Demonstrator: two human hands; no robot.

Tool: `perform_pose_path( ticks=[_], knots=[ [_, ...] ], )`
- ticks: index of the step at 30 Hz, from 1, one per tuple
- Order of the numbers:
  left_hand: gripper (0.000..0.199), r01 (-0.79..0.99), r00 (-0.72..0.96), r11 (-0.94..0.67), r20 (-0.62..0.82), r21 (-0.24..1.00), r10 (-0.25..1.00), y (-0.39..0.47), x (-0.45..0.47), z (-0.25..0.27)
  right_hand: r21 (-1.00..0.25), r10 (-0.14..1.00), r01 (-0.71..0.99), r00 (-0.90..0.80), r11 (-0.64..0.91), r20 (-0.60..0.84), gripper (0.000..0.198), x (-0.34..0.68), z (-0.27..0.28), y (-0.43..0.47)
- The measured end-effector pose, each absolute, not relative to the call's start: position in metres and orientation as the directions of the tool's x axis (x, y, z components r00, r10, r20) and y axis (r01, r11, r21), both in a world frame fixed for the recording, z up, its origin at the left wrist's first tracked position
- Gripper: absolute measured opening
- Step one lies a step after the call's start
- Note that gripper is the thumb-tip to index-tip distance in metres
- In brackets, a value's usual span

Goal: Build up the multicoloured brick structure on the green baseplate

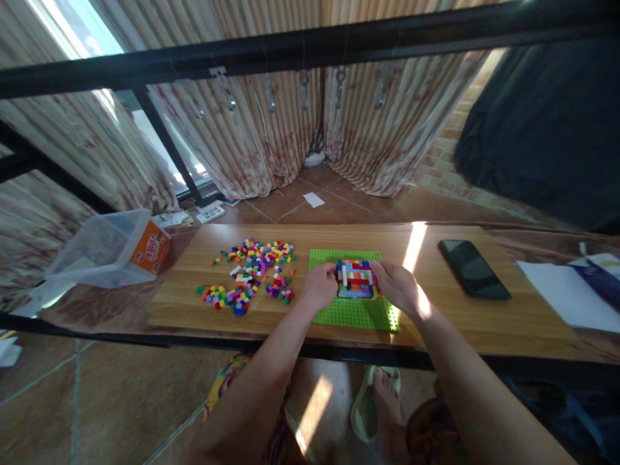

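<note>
A multicoloured toy brick build (pixel 358 281), roughly rectangular, is over the middle of a green studded baseplate (pixel 353 314). My left hand (pixel 321 284) grips its left side with curled fingers. At its right side, my right hand (pixel 393 284) holds the edge, thumb and fingers closed on it. Red, white, blue and other coloured bricks show on its upper face. Whether the build is attached to the baseplate or held just above it I cannot tell. Parts of its two sides are hidden by my fingers.
Loose coloured bricks (pixel 261 261) lie scattered on the left of the wooden table (pixel 300 232). A black phone (pixel 473 268) rests on the right, with papers (pixel 557 290) beyond it. Past the left end stands a clear plastic bin (pixel 104 248) with an orange label.
</note>
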State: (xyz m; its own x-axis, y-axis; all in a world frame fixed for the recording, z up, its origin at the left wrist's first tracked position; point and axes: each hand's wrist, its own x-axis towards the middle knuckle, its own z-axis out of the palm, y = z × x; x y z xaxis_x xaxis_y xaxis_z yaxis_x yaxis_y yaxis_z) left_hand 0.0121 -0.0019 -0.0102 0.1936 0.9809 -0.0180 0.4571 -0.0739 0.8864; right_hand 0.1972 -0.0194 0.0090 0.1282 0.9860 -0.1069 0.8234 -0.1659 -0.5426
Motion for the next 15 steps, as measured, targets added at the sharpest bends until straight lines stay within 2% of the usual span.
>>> perform_pose_path(
  ticks=[7,11,15],
  knots=[
    [0.029,0.415,0.100,-0.049,0.008,0.909,0.995,0.004,-0.003,-0.010,-0.398,0.997,0.914,0.064,-0.076,-0.044,0.051,0.194,0.007,-0.014],
    [0.026,0.537,-0.025,-0.039,0.062,0.843,0.998,0.008,-0.033,0.003,-0.380,0.998,0.924,0.059,-0.049,0.013,0.053,0.197,0.005,-0.018],
    [0.028,0.662,-0.146,0.040,0.076,0.748,0.986,0.013,-0.075,0.016,-0.371,0.996,0.927,0.076,-0.051,0.052,0.053,0.200,0.003,-0.021]
  ],
)
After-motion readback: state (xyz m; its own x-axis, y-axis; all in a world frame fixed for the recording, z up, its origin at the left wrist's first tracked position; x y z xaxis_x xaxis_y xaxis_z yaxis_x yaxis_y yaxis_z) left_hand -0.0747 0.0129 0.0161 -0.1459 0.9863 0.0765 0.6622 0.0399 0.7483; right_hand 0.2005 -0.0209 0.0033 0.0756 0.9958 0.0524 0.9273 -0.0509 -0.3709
